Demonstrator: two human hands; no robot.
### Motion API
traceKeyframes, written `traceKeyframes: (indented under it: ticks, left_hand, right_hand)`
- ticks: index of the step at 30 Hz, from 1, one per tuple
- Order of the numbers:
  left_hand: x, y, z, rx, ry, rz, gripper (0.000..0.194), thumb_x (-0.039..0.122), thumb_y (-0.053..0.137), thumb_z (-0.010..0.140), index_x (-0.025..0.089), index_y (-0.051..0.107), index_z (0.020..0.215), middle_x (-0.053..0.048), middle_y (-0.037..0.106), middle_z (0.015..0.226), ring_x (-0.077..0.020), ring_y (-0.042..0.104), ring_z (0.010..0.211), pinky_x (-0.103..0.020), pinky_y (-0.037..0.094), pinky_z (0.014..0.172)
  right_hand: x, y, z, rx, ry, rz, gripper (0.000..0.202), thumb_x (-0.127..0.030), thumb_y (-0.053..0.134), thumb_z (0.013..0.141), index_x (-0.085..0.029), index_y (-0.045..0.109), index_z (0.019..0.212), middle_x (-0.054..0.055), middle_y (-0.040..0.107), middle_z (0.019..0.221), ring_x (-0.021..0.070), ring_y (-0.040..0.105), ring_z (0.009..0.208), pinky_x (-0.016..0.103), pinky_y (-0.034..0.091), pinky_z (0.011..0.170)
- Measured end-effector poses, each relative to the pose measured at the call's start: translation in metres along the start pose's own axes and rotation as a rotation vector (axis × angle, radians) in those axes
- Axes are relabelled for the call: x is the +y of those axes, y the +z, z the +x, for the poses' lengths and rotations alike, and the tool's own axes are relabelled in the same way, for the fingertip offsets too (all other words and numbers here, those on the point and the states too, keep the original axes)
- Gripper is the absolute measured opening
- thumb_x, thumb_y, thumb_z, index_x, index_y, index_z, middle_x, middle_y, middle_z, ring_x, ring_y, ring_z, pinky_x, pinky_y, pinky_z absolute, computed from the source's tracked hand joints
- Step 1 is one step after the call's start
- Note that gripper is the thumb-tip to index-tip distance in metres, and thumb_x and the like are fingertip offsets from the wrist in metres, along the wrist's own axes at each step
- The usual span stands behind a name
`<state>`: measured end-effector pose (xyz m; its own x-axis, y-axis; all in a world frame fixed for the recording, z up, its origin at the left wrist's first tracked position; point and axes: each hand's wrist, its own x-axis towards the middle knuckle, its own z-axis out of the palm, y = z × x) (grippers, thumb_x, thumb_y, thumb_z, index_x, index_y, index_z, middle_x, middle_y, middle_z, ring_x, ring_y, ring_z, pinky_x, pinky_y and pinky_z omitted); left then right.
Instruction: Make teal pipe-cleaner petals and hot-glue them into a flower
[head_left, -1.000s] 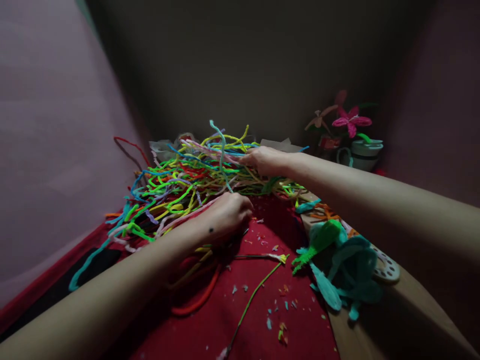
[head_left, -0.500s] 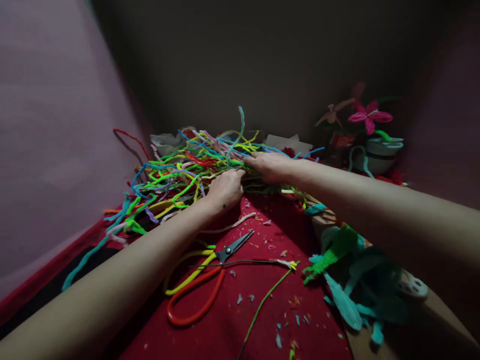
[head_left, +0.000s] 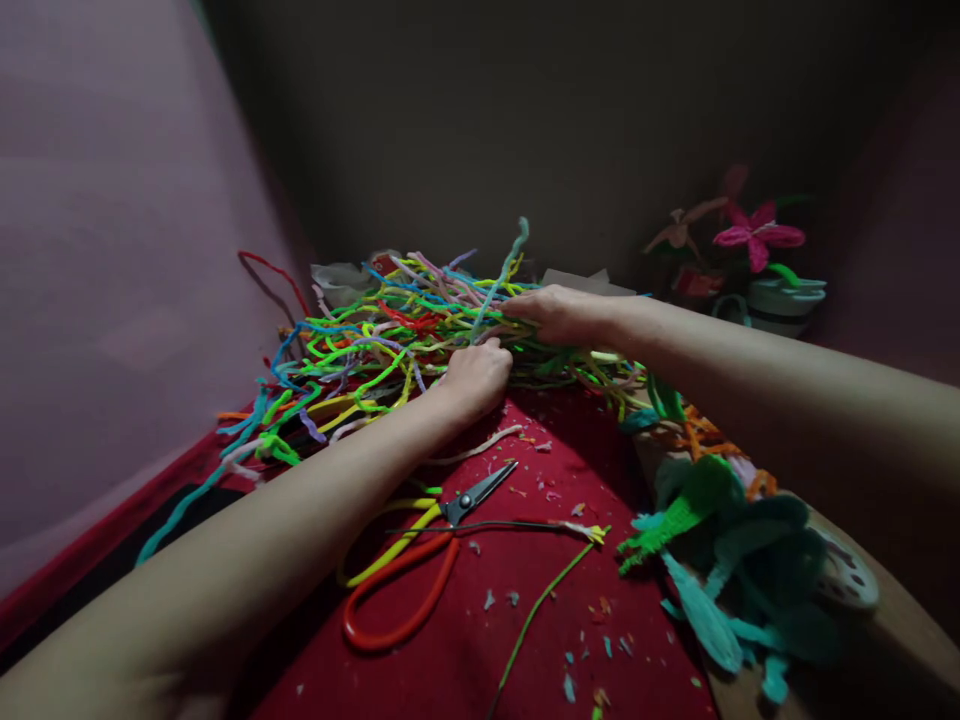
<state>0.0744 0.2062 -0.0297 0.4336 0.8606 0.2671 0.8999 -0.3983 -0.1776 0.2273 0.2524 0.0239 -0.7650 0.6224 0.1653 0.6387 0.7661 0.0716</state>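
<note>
A large tangled heap of multicoloured pipe cleaners (head_left: 390, 330) lies across the far part of the red cloth. My left hand (head_left: 480, 378) is closed at the heap's near edge, knuckles up, its fingertips hidden among the strands. Just right of it and a little farther back, my right hand (head_left: 553, 312) curves over the strands, fingers pointing left and bent round some of them; its thumb is hidden. Between the hands a pale teal pipe cleaner (head_left: 501, 278) sticks up. Scissors (head_left: 405, 600) with one red and one yellow handle lie nearer me, partly behind my left forearm.
A thin wire stem (head_left: 517, 525) with a yellow-and-white tip crosses the scissors on the red cloth (head_left: 540, 620), among scattered fuzz clippings. Teal and green fuzzy pieces (head_left: 712, 620) lie on the right. A pink fuzzy flower (head_left: 759, 236) stands in a white cup (head_left: 787, 305) at back right.
The whole view has shifted slightly, with things lying a little farther right. My right hand has risen slightly over the heap. The upright teal pipe cleaner leans more to the right.
</note>
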Motion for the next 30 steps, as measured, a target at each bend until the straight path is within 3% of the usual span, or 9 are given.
traceKeyframes:
  ticks: [5, 10, 15, 21, 24, 26, 30]
  left_hand:
    - [-0.004, -0.016, -0.008, 0.04, -0.018, -0.05, 0.026, 0.016, 0.041, 0.077, 0.014, 0.066, 0.084, -0.01, 0.065, 0.089, -0.0208, 0.061, 0.078, -0.03, 0.044, 0.068]
    - [-0.011, -0.047, -0.043, 0.02, 0.076, -0.507, 0.015, 0.02, 0.053, 0.073, 0.017, 0.067, 0.076, -0.001, 0.066, 0.073, -0.0114, 0.058, 0.067, -0.02, 0.042, 0.066]
    - [-0.003, -0.073, -0.091, -0.116, 0.273, -0.538, 0.024, 0.024, 0.042, 0.082, 0.02, 0.065, 0.076, -0.001, 0.063, 0.073, -0.0095, 0.054, 0.067, -0.019, 0.039, 0.063]
    - [0.023, -0.077, -0.134, -0.38, 0.411, -0.572, 0.021, 0.025, 0.044, 0.082, 0.019, 0.064, 0.078, -0.002, 0.062, 0.071, -0.0084, 0.052, 0.061, -0.018, 0.036, 0.055]
    - [0.023, -0.072, -0.124, -0.39, 0.391, -0.626, 0.02, 0.023, 0.046, 0.082, 0.019, 0.065, 0.083, -0.002, 0.063, 0.077, -0.0085, 0.054, 0.065, -0.017, 0.038, 0.059]
    - [0.014, -0.062, -0.105, -0.327, 0.234, -0.551, 0.02, 0.017, 0.045, 0.08, 0.018, 0.065, 0.083, -0.002, 0.065, 0.077, -0.0092, 0.056, 0.067, -0.018, 0.04, 0.063]
    - [-0.013, -0.029, -0.062, -0.105, -0.046, -0.208, 0.023, 0.024, 0.042, 0.081, 0.016, 0.063, 0.082, -0.007, 0.065, 0.081, -0.0152, 0.059, 0.072, -0.025, 0.042, 0.067]
  right_hand:
    - [0.006, 0.0, -0.001, 0.031, -0.007, 0.0, 0.048, -0.014, 0.05, 0.069, -0.019, 0.052, 0.117, 0.005, 0.062, 0.107, 0.0169, 0.058, 0.087, 0.023, 0.04, 0.07]
    - [0.006, -0.003, -0.005, 0.028, -0.016, 0.089, 0.049, -0.009, 0.05, 0.066, -0.022, 0.054, 0.113, 0.002, 0.064, 0.102, 0.0144, 0.058, 0.081, 0.022, 0.04, 0.068]
    - [0.0, -0.01, -0.009, 0.008, 0.019, 0.077, 0.059, -0.002, 0.044, 0.062, -0.023, 0.052, 0.117, 0.001, 0.064, 0.103, 0.0145, 0.059, 0.08, 0.022, 0.041, 0.066]
    - [-0.005, -0.011, -0.009, -0.004, 0.031, 0.074, 0.056, -0.002, 0.045, 0.06, -0.017, 0.054, 0.113, 0.005, 0.064, 0.104, 0.0169, 0.059, 0.087, 0.022, 0.04, 0.069]
    - [-0.005, -0.009, -0.009, 0.017, 0.055, 0.065, 0.056, -0.003, 0.044, 0.061, -0.02, 0.054, 0.113, 0.004, 0.064, 0.102, 0.0166, 0.059, 0.082, 0.022, 0.04, 0.066]
    - [-0.006, -0.009, -0.009, 0.041, 0.057, 0.051, 0.055, -0.004, 0.044, 0.062, -0.021, 0.054, 0.113, 0.003, 0.065, 0.1, 0.0164, 0.06, 0.08, 0.023, 0.04, 0.064]
    - [-0.008, -0.01, -0.009, 0.055, 0.062, 0.041, 0.052, -0.006, 0.045, 0.064, -0.022, 0.054, 0.113, 0.003, 0.065, 0.097, 0.0159, 0.059, 0.078, 0.023, 0.04, 0.063]
